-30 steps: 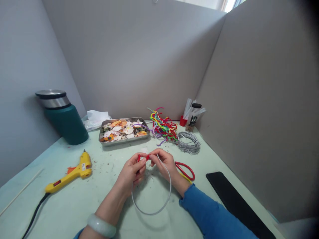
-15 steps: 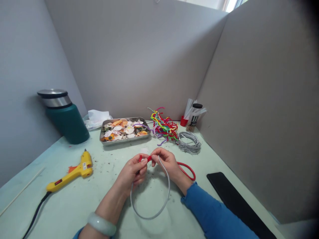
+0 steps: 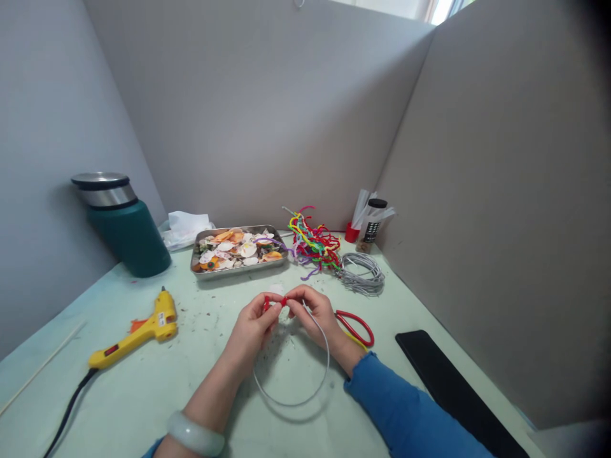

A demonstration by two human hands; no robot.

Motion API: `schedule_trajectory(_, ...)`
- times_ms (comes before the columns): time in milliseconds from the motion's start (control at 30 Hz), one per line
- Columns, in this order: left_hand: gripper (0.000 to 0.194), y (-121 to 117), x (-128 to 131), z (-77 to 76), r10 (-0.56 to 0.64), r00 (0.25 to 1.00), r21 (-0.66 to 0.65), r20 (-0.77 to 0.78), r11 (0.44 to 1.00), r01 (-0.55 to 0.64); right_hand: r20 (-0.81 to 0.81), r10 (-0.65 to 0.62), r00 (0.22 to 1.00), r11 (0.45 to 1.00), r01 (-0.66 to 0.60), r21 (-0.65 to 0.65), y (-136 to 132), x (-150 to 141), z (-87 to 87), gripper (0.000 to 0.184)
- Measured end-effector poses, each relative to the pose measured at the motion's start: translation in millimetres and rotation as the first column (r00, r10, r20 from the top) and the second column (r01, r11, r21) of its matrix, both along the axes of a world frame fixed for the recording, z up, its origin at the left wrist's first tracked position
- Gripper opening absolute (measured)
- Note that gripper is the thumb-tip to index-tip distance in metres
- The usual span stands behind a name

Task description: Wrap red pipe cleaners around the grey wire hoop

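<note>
Between my two hands is a short red pipe cleaner point(image 3: 284, 301), bunched at the fingertips. My left hand point(image 3: 252, 324) pinches it with thumb and index finger, and a bit of red also shows behind the left thumb. My right hand point(image 3: 312, 318) pinches the other side, fingers closed. A grey wire point(image 3: 298, 404) hangs from the hands in a round loop above the table. Whether the pipe cleaner is wound on the wire is hidden by the fingers. A tool with red and yellow loop handles point(image 3: 367, 331) lies partly beneath my right wrist.
At left are a yellow glue gun point(image 3: 143, 331) and a teal bottle point(image 3: 128, 235). Behind my hands stand a metal tray point(image 3: 224, 273) of shells, tangled colourful pipe cleaners point(image 3: 315, 242), coiled grey wire point(image 3: 363, 275) and a black-lidded jar point(image 3: 371, 226). A black strip point(image 3: 449, 381) lies right.
The red pipe cleaner and my fingertips have shifted slightly left. The wire loop has swung a little right and up. More of the yellow handle shows by my right wrist.
</note>
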State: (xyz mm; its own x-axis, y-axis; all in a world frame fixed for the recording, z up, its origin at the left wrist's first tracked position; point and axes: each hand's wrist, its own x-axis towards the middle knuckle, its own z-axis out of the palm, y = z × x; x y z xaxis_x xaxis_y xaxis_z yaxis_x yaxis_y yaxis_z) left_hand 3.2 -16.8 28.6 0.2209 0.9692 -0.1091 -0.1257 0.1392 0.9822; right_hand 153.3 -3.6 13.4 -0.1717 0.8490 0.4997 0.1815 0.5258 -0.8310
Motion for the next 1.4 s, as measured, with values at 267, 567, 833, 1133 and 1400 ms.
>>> schedule_trajectory(267,0.028,1,4,-2.2,0.06,0.997,0.056,-0.044,0.997,-0.057,0.023,-0.062,0.998,0.998,0.061,0.013,1,-1,-7.8,0.011)
schedule_trajectory(567,0.029,-1,6,-0.9,0.068,0.997,0.041,-0.025,0.997,-0.067,-0.022,-0.164,0.986,0.986,0.163,-0.016,-1,-10,-13.8,0.009)
schedule_trajectory(833,0.029,0,5,-0.5,0.044,0.999,-0.011,-0.004,0.999,-0.044,-0.012,-0.163,0.987,0.986,0.163,0.031,-2,-11,-14.0,0.009)
schedule_trajectory(1133,0.032,0,6,0.2,0.039,0.999,0.012,-0.024,0.999,-0.038,-0.153,-0.085,0.985,0.993,0.071,-0.093,0,-14,-14.8,0.007)
schedule_trajectory(1400,0.036,3,5,-5.6,-0.002,0.997,0.008,0.075,1.0,0.001,-0.284,0.008,0.959,0.982,-0.062,-0.18,0,-14,-13.7,0.013)
